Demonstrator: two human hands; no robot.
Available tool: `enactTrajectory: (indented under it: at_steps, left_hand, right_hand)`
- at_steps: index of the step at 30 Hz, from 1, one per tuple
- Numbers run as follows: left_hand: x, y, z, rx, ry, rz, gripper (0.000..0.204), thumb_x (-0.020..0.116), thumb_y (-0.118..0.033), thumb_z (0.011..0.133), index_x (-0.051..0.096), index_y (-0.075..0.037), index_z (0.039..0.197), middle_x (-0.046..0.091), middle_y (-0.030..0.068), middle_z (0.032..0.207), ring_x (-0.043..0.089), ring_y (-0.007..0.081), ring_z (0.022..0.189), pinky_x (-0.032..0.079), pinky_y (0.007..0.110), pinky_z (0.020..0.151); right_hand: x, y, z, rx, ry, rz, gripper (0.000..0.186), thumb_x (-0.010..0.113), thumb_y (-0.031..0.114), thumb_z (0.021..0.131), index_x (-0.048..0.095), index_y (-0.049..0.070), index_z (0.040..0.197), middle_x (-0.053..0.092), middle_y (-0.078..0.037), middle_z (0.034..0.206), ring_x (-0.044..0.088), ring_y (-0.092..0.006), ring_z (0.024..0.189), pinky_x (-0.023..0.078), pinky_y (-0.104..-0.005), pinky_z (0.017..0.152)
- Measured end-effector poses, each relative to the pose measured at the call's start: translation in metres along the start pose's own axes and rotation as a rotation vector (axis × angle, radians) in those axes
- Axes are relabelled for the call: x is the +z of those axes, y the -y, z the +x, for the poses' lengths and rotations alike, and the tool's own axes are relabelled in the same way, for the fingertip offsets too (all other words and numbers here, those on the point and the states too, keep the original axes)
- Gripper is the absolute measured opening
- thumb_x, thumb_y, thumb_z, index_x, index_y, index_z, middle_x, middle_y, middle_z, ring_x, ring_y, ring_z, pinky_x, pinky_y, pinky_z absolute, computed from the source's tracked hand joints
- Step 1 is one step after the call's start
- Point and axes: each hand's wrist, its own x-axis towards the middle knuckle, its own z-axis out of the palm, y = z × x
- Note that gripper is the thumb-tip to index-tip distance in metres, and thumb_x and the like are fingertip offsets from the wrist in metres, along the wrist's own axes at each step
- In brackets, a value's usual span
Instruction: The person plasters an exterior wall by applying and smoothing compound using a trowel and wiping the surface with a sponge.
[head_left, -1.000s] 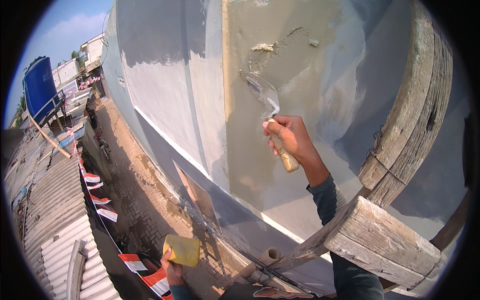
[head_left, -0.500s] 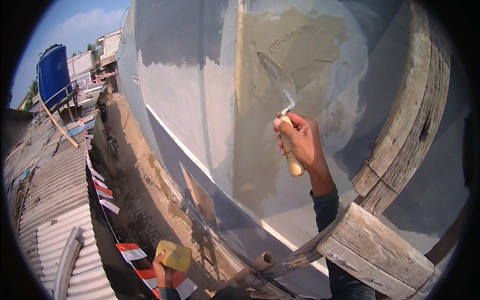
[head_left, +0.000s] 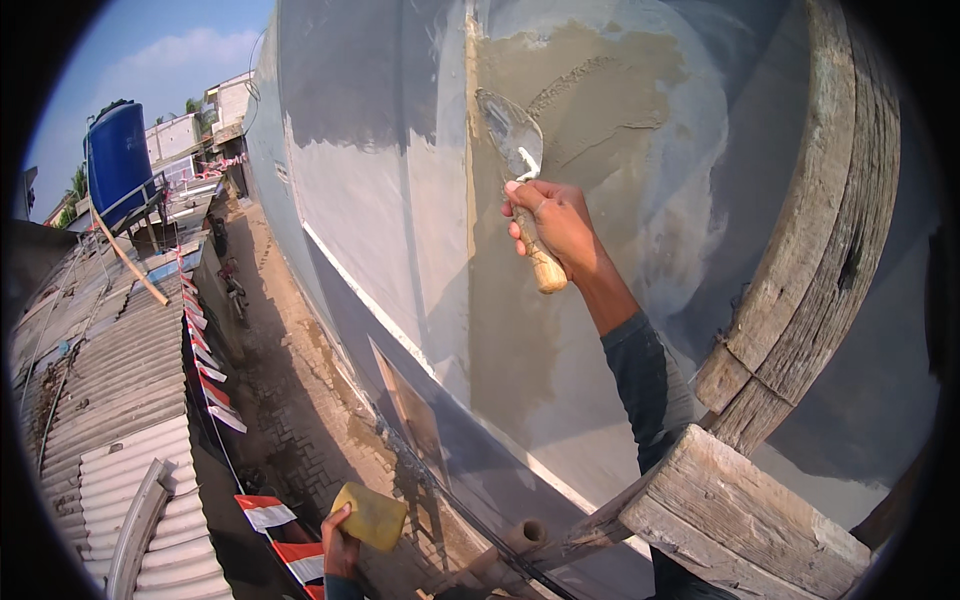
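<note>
My right hand [head_left: 553,222] grips a trowel by its wooden handle [head_left: 541,262], arm stretched up to the wall. The trowel's leaf-shaped metal blade [head_left: 512,128] lies against or very close to the wall, beside a narrow wooden strip [head_left: 471,110]. Around it spreads a patch of wet grey-brown plaster [head_left: 600,110] with a rough ridge across it. Low in the view, my left hand [head_left: 341,548] holds a yellow, rounded block-shaped thing [head_left: 369,516]; whether it is a sponge or a small container I cannot tell.
Weathered wooden beams [head_left: 815,230] rise on the right, above a thick plank end [head_left: 745,510]. A bamboo pole end [head_left: 527,535] is below. Far beneath runs a paved alley [head_left: 290,400]. On the left are corrugated roofs [head_left: 120,400], red-and-white bunting [head_left: 265,512] and a blue water tank [head_left: 120,165].
The trowel and my right hand have moved left and up across the plaster, bringing the blade beside the wooden strip. My left hand with the yellow thing appears slightly farther right and lower.
</note>
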Motion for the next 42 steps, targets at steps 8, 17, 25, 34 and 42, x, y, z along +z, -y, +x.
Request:
enactTrajectory:
  at_steps: [8, 17, 25, 34, 42]
  left_hand:
    - [-0.006, -0.009, -0.012, 0.014, 0.025, -0.032, 0.043, 0.065, -0.016, 0.088, 0.061, 0.003, 0.126, 0.069, 0.0140, 0.112, 0.068, 0.0302, 0.103, 0.053, 0.044, 0.094]
    - [-0.023, -0.002, -0.035, -0.036, -0.090, -0.012, 0.041, 0.064, -0.016, 0.089, 0.061, 0.004, 0.125, 0.069, 0.0145, 0.114, 0.067, 0.0302, 0.106, 0.052, 0.044, 0.097]
    - [-0.028, 0.037, -0.049, -0.014, -0.037, 0.011, 0.047, 0.065, -0.015, 0.090, 0.056, 0.006, 0.131, 0.066, 0.0156, 0.121, 0.067, 0.0299, 0.109, 0.053, 0.044, 0.098]
    - [-0.065, 0.060, -0.049, -0.087, -0.091, -0.010, 0.049, 0.065, -0.017, 0.089, 0.055, 0.006, 0.132, 0.066, 0.0170, 0.120, 0.067, 0.0323, 0.107, 0.054, 0.047, 0.096]
    - [-0.049, 0.040, -0.083, 0.024, -0.120, 0.037, 0.053, 0.065, -0.019, 0.087, 0.053, 0.005, 0.133, 0.064, 0.0168, 0.122, 0.065, 0.0327, 0.111, 0.051, 0.049, 0.101]
  right_hand:
    - [-0.011, 0.034, -0.003, -0.024, -0.111, 0.162, 0.022, 0.067, 0.016, 0.096, 0.063, -0.006, 0.096, 0.061, -0.009, 0.081, 0.058, -0.0126, 0.056, 0.048, -0.0267, 0.043]
    - [-0.009, 0.052, -0.020, -0.084, -0.023, 0.314, 0.028, 0.062, 0.020, 0.099, 0.061, -0.006, 0.110, 0.060, -0.008, 0.083, 0.055, -0.0126, 0.059, 0.045, -0.0263, 0.043]
    - [-0.015, -0.040, -0.026, 0.168, -0.031, 0.238, 0.023, 0.064, 0.018, 0.098, 0.060, -0.004, 0.102, 0.061, -0.007, 0.081, 0.057, -0.0147, 0.056, 0.046, -0.0276, 0.043]
    - [-0.023, 0.012, -0.046, 0.057, -0.150, -0.048, 0.020, 0.066, 0.013, 0.093, 0.063, -0.005, 0.084, 0.060, -0.008, 0.075, 0.057, -0.0131, 0.053, 0.049, -0.0292, 0.042]
    - [-0.031, 0.088, -0.074, -0.314, -0.236, 0.165, 0.025, 0.066, 0.017, 0.096, 0.063, -0.007, 0.096, 0.061, -0.009, 0.083, 0.058, -0.0135, 0.056, 0.048, -0.0284, 0.043]
